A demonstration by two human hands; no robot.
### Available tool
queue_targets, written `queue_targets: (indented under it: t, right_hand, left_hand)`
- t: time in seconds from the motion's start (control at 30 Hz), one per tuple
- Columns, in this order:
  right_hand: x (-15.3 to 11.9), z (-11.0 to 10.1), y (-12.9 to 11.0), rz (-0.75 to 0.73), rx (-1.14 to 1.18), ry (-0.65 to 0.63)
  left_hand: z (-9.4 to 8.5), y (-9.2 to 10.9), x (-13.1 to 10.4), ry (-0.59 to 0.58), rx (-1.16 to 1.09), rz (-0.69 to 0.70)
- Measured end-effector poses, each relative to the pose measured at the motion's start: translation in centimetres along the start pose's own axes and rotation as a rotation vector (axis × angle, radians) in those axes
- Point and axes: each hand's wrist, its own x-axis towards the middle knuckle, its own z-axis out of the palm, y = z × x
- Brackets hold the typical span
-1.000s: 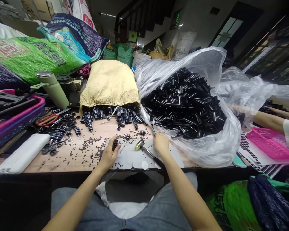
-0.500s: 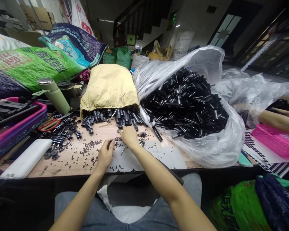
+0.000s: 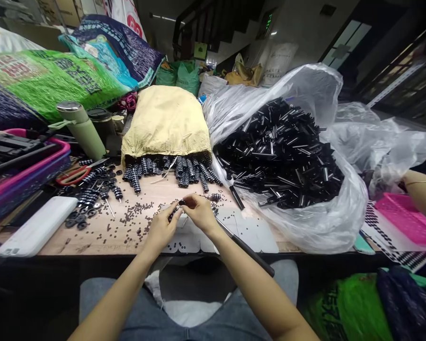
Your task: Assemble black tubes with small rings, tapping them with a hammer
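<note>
My left hand (image 3: 163, 227) and my right hand (image 3: 201, 214) meet over the front middle of the table. Between their fingertips sits a small round black piece (image 3: 181, 202), pinched by the right thumb and fingers. My left fingers close around a dark ridged part (image 3: 171, 216), mostly covered by the hand. Just beyond the hands lies a ridged black roller on a thin rod (image 3: 216, 197). A tool with a long black handle (image 3: 252, 255) and metal shaft lies partly behind my right forearm. Tiny dark rings (image 3: 131, 215) are scattered left of my hands.
A yellow sack (image 3: 166, 123) spills ridged black rollers (image 3: 184, 175). Right of it, a clear plastic bag (image 3: 355, 213) holds black tubes (image 3: 280, 156). At left are scissors (image 3: 73, 176), a white case (image 3: 37, 227) and a green flask (image 3: 81, 130). Another person's arm (image 3: 424, 194) reaches over a pink basket (image 3: 394, 213).
My right hand has come back from near the rollers to my left hand, bringing a small black piece. The left hand has shifted slightly right. The other person's arm has moved.
</note>
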Motion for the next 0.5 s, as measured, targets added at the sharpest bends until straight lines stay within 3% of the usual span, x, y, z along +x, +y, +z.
queue_targets:
  t: [0.17,0.27,0.4,0.47,0.5]
  right_hand:
    - [-1.5,-1.4,0.1,-0.054,0.070,0.062]
    - [-2.7,-2.0,0.0,-0.135,-0.025,0.073]
    - [-4.3,-2.9,0.2,-0.226,-0.155,-0.054]
    - [-4.7,-4.3,1.0,-0.193,-0.169,-0.089]
    - [-4.7,-5.3,1.7,-0.119,-0.187,-0.042]
  left_hand:
    - [0.8,1.2,-0.6,-0.037,0.010,0.087]
    - [1.3,1.5,-0.8,-0.071,-0.015,0.106]
    - [2.3,1.6,-1.2,-0.081,-0.113,0.062]
    - [2.8,1.8,-1.5,-0.066,-0.190,0.023]
    - [3.1,2.0,-1.7,-0.063,-0.233,0.003]
